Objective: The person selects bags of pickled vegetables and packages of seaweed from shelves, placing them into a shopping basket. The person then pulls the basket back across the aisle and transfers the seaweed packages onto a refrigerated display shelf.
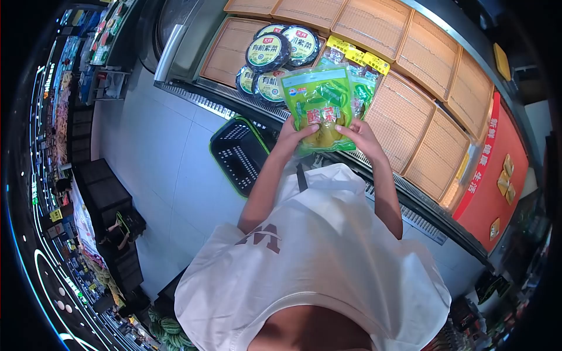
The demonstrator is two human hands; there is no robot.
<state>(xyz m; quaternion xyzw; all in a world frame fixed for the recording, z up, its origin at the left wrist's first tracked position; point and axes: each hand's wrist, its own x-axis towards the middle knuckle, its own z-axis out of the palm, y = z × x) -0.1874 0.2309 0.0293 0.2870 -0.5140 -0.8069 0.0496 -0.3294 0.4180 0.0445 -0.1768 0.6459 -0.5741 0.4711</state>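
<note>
A green, partly see-through bag of pickled mustard greens [319, 96] is held up in front of my chest, its printed front facing me. My left hand [294, 137] grips its lower left side, the thumb lying across the front. At the lower right, my right hand [360, 139] pinches the bag in the same way. Behind the bag, round dark packs of dried seaweed [267, 51] are piled on the shelf. Another green bag [363, 88] shows partly behind the held one, at its right. The fingers behind the bag are hidden.
A refrigerated display case with tan slatted trays [398, 120] runs across in front of me. Yellow-topped packets [367, 60] lie behind the bag. A black shopping basket with a green rim [237, 155] stands on the tiled floor at left. A red panel [494, 175] closes the right end.
</note>
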